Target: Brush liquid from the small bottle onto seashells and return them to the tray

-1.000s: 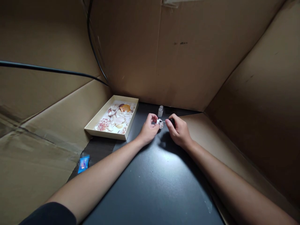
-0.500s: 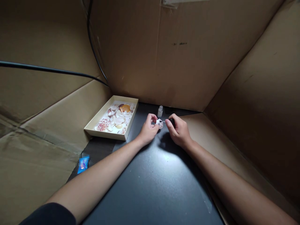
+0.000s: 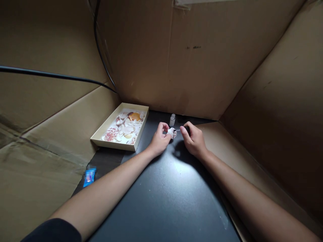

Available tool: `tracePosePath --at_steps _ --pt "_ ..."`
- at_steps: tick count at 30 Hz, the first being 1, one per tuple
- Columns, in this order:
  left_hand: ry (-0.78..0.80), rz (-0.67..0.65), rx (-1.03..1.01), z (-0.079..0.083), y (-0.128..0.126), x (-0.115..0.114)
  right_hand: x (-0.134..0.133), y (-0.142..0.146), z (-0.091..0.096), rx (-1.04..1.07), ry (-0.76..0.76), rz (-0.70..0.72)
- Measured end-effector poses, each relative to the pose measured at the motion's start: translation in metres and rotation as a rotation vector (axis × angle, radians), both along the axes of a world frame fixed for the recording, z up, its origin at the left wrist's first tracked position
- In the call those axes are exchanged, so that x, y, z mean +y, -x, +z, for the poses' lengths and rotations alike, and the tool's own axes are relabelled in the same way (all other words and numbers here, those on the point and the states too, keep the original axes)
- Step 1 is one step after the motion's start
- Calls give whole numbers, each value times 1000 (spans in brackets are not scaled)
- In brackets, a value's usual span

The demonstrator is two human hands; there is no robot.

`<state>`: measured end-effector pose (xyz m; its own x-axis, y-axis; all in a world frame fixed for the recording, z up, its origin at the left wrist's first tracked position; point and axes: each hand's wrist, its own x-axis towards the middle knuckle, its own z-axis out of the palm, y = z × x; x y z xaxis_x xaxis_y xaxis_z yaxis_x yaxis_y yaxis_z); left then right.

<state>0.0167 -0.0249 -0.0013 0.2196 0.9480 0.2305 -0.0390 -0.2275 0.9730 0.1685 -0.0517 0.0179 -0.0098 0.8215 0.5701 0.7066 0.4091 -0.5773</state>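
Note:
My left hand [image 3: 159, 138] pinches a small white and red-striped seashell [image 3: 172, 132] just above the black table [image 3: 164, 198]. My right hand [image 3: 193, 139] is closed on a thin brush with a black cap [image 3: 186, 128]; its tip reaches toward the shell. A small clear bottle [image 3: 172, 119] stands uncapped just behind the shell, near the back cardboard wall.
A shallow cream tray [image 3: 101, 133] with several shells lies to the left of my hands. A blue wrapper [image 3: 89, 176] rests at the table's left edge. Cardboard walls [image 3: 191, 67] enclose the space on three sides. A black cable [image 3: 50, 74] runs along the left wall.
My right hand has shifted slightly up and left, bringing the brush tip nearer the shell. The left hand and shell have barely moved.

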Motion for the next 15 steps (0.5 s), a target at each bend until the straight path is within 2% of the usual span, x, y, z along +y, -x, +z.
tracePosePath --at_steps 3,15 --pt "-4 2 1 -1 0 0 0 0 0 -13 17 23" --pt "-7 23 8 -1 0 2 4 -4 -2 10 32 -77"
